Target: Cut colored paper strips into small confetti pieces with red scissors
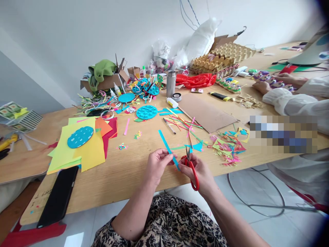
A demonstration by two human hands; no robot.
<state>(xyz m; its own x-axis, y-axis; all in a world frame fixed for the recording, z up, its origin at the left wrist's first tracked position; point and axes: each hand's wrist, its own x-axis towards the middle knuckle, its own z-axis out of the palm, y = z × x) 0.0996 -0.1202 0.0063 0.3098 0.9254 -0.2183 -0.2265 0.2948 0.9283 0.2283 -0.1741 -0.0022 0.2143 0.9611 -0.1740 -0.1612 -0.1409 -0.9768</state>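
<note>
A narrow blue paper strip (165,141) slants between my hands over the table's front edge. My left hand (159,164) pinches it near its middle between thumb and fingers. In my right hand (197,169) are red-handled scissors (195,178), blades pointing up and away from me; that hand's fingertips also touch the strip's lower end. Just beyond the scissors lie a blue paper scrap (197,146) and several thin coloured strips (177,121). A pen (169,126) rests on the wood behind the strip.
Coloured paper sheets (88,157) and a black phone (58,195) lie at left. Blue discs (146,112), a steel flask (171,84) and a cardboard sheet (205,113) sit farther back. Paper scraps (228,147) are heaped at right, near another person's white sleeve (290,99).
</note>
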